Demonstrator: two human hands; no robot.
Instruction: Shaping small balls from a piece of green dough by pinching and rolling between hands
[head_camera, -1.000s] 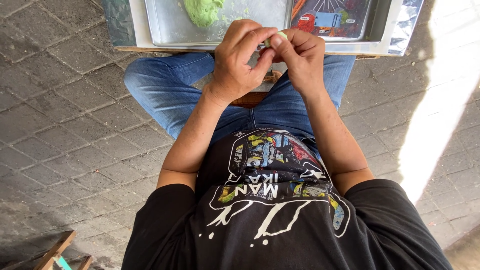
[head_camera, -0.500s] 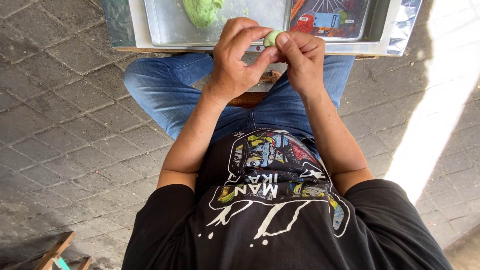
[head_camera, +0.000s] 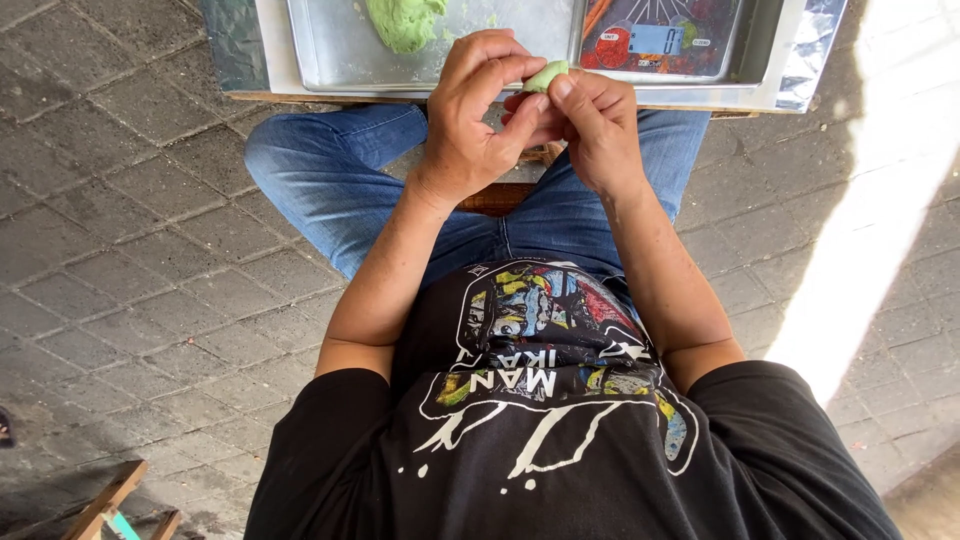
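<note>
- A second ago I could hardly see the small green dough piece (head_camera: 546, 75); my fingers covered nearly all of it. Now more of it shows at the upper middle of the frame, pinched between my fingertips.
- My left hand (head_camera: 475, 120) has opened a little at the top, its thumb now lying against the piece's left side.
- My right hand (head_camera: 590, 125) has turned slightly, its forefinger now pressing on the piece from the right.
</note>
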